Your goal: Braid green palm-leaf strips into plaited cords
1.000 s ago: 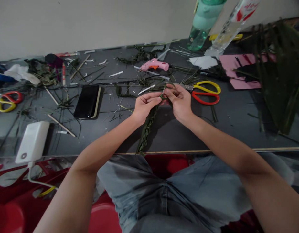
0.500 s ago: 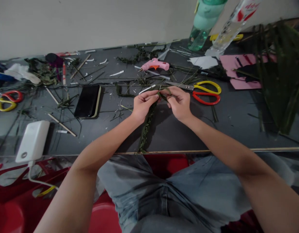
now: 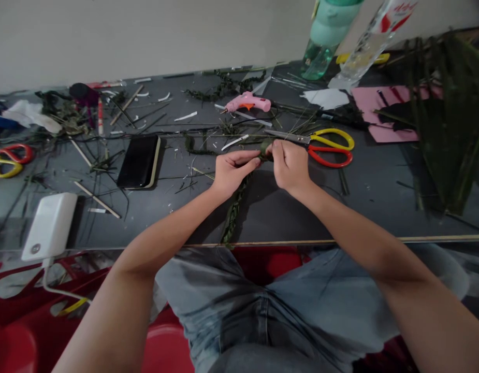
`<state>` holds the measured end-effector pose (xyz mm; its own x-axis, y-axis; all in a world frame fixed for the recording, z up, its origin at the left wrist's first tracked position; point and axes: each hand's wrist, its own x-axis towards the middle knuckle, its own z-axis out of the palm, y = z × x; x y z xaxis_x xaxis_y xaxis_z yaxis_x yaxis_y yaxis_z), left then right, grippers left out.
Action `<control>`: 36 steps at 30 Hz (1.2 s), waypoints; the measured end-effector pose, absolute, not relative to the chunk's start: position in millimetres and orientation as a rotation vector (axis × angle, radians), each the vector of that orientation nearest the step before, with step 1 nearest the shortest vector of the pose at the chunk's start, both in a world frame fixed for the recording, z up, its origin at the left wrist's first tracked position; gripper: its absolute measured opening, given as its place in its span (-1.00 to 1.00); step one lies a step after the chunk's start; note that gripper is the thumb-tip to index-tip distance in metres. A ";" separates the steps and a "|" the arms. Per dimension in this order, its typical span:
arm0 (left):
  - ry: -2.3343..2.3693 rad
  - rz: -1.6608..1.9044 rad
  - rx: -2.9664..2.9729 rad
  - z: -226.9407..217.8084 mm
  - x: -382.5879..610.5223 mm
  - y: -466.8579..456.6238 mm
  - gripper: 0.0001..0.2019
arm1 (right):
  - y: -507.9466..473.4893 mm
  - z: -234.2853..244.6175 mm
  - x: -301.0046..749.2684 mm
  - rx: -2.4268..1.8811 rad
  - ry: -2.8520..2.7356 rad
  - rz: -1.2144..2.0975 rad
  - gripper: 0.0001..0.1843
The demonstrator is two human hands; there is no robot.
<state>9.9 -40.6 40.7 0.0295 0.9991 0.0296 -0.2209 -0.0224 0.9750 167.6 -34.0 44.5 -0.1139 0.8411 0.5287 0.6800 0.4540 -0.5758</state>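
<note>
A long braid of dark green leaf strips [image 3: 234, 207] runs from the table's near edge up to my hands at the middle of the dark table [image 3: 379, 191]. My left hand [image 3: 233, 171] pinches the braid's upper end with thumb and fingers closed. My right hand [image 3: 289, 165] is closed on the loose leaf strips at that same end, just to the right. The two hands nearly touch. Red and yellow scissors [image 3: 324, 146] lie right behind my right hand.
A black phone [image 3: 140, 161] lies left of my hands, a white power bank [image 3: 48, 227] at the near left edge. A pink glue gun [image 3: 247, 102], two bottles [image 3: 327, 39], pink paper [image 3: 382, 111], palm leaves [image 3: 452, 119] and another pair of scissors [image 3: 8, 160] lie around.
My hands shifted slightly on the braid's top end; the right hand's fingers curled tighter round the strips. The view moved a little.
</note>
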 end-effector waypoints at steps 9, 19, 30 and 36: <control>0.974 1.206 1.100 44.5 5.0 -40.1 -0.84 | -23.7 49.7 181.7 -1.256 -2.152 0.484 -0.18; 0.993 1.323 0.996 48.5 2.4 -31.4 -0.63 | -20.3 49.8 186.9 -1.224 -2.395 0.667 0.03; 1.062 1.414 0.776 41.1 -6.2 -13.6 -0.70 | -16.5 62.9 194.6 -0.985 -2.313 1.502 -0.27; 1.005 1.342 0.859 41.1 0.3 -22.5 -0.76 | -12.2 45.9 180.5 -1.073 -1.725 0.877 -0.41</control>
